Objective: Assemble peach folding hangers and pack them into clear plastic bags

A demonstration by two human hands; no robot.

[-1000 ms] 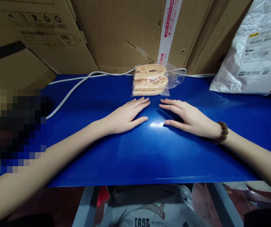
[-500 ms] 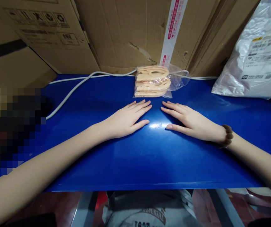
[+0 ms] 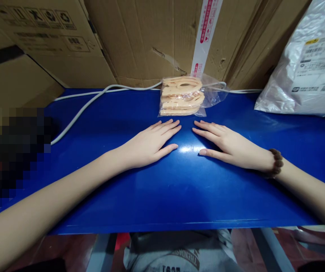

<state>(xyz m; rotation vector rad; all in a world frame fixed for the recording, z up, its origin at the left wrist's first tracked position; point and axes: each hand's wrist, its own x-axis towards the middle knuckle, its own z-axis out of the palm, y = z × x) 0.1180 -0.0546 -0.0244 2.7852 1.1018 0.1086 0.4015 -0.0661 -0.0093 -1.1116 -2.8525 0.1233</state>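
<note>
My left hand (image 3: 155, 143) lies palm down on the blue table (image 3: 162, 196), fingers stretched out and holding nothing. Facing it from the right, my right hand (image 3: 230, 145) also rests flat with its fingers apart, a brown fluffy band round the wrist. A narrow gap of tabletop separates the two sets of fingertips. Just beyond them sits a clear plastic bag (image 3: 182, 96) with folded, pale peach-coloured pieces inside; neither hand touches it.
Cardboard boxes (image 3: 151, 37) stand along the back and left. A white cable (image 3: 80, 109) runs behind the bag and curves down the left side. At the back right leans a white shipping bag (image 3: 301, 75) with a label. A dark, pixelated area covers the far left.
The camera view has shifted slightly. Both hands remain flat in about the same place on the table, and the plastic bag has not visibly moved.
</note>
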